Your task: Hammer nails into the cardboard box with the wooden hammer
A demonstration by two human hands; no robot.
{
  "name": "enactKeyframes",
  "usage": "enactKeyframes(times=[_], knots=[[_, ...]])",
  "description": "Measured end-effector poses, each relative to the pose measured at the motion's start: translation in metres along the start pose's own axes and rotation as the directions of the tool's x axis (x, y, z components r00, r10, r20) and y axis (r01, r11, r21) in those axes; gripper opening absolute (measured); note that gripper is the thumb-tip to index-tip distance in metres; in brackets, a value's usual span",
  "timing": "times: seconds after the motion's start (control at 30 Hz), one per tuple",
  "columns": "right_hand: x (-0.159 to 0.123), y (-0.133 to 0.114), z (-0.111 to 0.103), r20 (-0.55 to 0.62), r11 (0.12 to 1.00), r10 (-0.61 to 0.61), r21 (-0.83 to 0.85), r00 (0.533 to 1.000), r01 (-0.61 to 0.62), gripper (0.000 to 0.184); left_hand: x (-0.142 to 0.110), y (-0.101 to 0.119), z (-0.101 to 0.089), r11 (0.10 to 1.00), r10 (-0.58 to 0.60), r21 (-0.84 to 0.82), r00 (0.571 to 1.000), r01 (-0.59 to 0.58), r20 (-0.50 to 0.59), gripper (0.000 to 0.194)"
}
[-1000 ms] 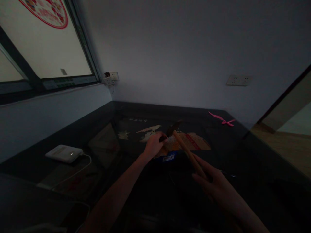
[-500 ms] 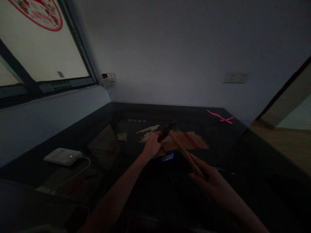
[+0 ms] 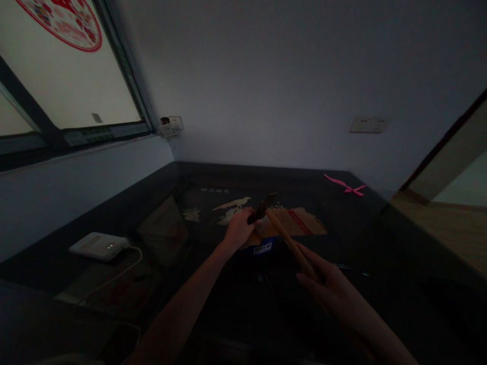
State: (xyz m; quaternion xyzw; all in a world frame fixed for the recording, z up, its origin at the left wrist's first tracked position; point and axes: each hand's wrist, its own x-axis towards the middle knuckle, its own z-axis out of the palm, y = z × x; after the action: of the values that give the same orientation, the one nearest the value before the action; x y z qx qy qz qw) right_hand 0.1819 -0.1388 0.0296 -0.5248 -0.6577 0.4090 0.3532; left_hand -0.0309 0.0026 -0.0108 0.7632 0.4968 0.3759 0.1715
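A hammer with a dark head (image 3: 266, 204) and a wooden handle (image 3: 287, 238) is held at a slant over the table by both hands. My left hand (image 3: 240, 227) is closed around the near end of the head. My right hand (image 3: 321, 276) is wrapped around the lower part of the handle. Below the hammer lies an orange-tan patterned piece (image 3: 300, 221) with a red band; its left part is covered by the hammer and my left hand. Close under the head is a blue item (image 3: 262, 247) with a white label; dim light hides its full shape.
The glossy black table (image 3: 213, 175) carries a bird picture (image 3: 233, 204) and lettering. A white device (image 3: 97, 245) with a cable lies at the left. A pink ribbon (image 3: 352, 190) rests near the far right corner. The wall behind has sockets (image 3: 368, 124).
The hammer's dark head looks slightly turned and shows more clearly. Both hands keep nearly the same place and grip, and the view has shifted a little.
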Motion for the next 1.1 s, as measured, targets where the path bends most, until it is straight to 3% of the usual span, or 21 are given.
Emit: enactKeyframes(times=[0.67,1.1], knots=[[-0.003,-0.006,0.000,0.003,0.999,0.029,0.025,1.000,-0.029,0.062,-0.001,-0.004,0.003,1.000,0.016,-0.005,1.000,-0.016,-0.009,0.020],[-0.004,0.009,0.001,0.014,0.998,0.026,0.052,1.000,-0.026,0.059,0.000,-0.006,0.004,1.000,0.030,0.004,0.999,-0.030,-0.015,0.022]])
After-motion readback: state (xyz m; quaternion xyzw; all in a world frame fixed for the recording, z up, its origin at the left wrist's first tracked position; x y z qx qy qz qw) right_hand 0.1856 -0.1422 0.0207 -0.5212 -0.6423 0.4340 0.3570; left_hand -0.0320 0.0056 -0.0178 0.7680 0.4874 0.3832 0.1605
